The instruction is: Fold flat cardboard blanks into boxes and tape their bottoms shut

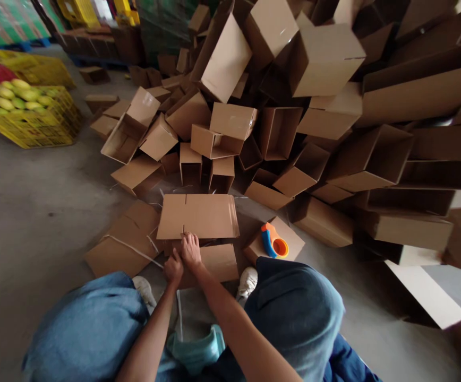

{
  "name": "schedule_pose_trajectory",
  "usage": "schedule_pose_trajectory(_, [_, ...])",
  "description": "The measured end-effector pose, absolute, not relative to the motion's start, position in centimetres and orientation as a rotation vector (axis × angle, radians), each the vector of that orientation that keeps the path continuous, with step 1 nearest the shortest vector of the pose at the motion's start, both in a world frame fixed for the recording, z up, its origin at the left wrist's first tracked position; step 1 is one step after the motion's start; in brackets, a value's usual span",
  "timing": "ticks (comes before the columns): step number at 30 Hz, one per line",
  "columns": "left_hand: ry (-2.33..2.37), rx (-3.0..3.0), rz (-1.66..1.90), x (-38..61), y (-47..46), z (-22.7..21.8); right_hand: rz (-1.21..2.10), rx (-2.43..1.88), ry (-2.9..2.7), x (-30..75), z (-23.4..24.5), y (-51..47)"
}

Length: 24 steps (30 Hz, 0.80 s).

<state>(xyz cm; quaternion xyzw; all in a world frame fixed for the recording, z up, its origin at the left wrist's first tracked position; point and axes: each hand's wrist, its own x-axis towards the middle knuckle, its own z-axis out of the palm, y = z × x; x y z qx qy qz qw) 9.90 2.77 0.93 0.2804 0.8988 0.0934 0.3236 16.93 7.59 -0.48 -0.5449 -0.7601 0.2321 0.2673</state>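
Note:
A flattened cardboard box lies in front of me on other folded cardboard. My right hand is at its near edge, close to a slot, with the fingers curled over that edge. Just to the left and nearer to me, my left hand is closed. Whatever it grips is hidden. The two hands touch or nearly touch. White string runs over a flat cardboard piece toward my left hand. On the right, an orange and blue tape dispenser rests on another cardboard piece.
A large heap of opened cardboard boxes rises ahead and to the right. A yellow crate full of green-yellow fruit stands at the far left. Between my knees is a teal object. My shoes flank the cardboard.

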Motion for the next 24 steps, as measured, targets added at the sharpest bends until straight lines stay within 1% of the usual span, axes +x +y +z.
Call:
schedule_pose_trajectory(3, [2.351, 0.733, 0.246, 9.8, 2.7, 1.0, 0.604, -1.603, -1.832, 19.9, 0.6, 7.9])
schedule_pose_trajectory(7, [2.342, 0.722, 0.245, 9.7, 2.8, 1.1, 0.548, -1.967, -1.388, 27.8, 1.9, 7.1])
schedule_pose_trajectory(9, [2.337, 0.713, 0.238, 9.6, 2.9, 1.2, 0.59, -2.129, -1.207, 31.3, 2.3, 6.0])
schedule_pose_trajectory(12, [2.319, 0.702, 0.218, 9.6, 3.1, 1.5, 0.776, -2.259, -1.093, 33.5, 2.2, 3.7])
schedule_pose_trajectory(16, [2.265, 0.711, 0.187, 9.3, 3.0, 1.9, 1.033, -2.286, -1.105, 32.3, 1.8, 1.7])
schedule_pose_trajectory(20, [2.144, 0.766, 0.194, 8.4, 2.8, 2.4, 1.164, -2.246, -1.094, 32.4, 1.6, 1.8])
schedule_pose_trajectory(24, [1.93, 0.89, 0.275, 7.3, 2.6, 2.7, 1.243, -2.128, -1.065, 34.0, 0.9, 2.3])
